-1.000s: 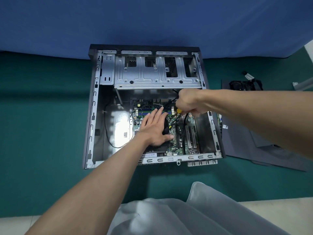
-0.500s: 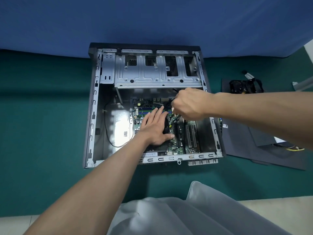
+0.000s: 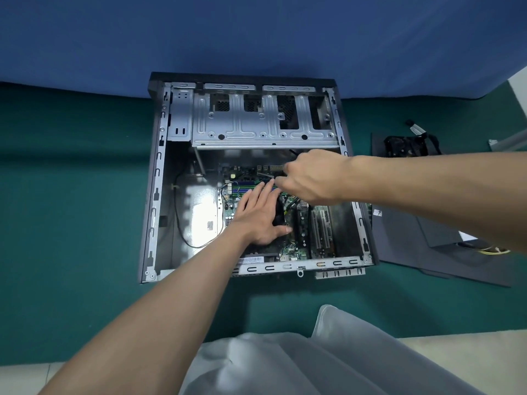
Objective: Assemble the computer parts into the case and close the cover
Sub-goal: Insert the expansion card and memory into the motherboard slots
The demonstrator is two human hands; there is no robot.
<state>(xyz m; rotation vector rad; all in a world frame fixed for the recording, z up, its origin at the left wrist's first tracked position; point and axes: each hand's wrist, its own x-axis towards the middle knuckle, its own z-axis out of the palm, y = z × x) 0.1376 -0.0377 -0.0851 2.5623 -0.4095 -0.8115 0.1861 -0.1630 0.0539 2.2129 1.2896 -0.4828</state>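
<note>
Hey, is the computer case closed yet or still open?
Open. The case lies with no cover on, its motherboard exposed; the left hand rests inside and the right hand grips a black cable.

A blue cloth (image 3: 256, 32) hangs across the whole back, smooth and evenly lit, and meets a dark green cloth (image 3: 71, 195) that covers the flat surface below; whether a desk or the floor lies under it cannot be told. A darker band of shadow crosses the green on the left. Along the near edge runs a pale beige strip (image 3: 484, 354), and a white patch (image 3: 521, 89) shows far right
</note>
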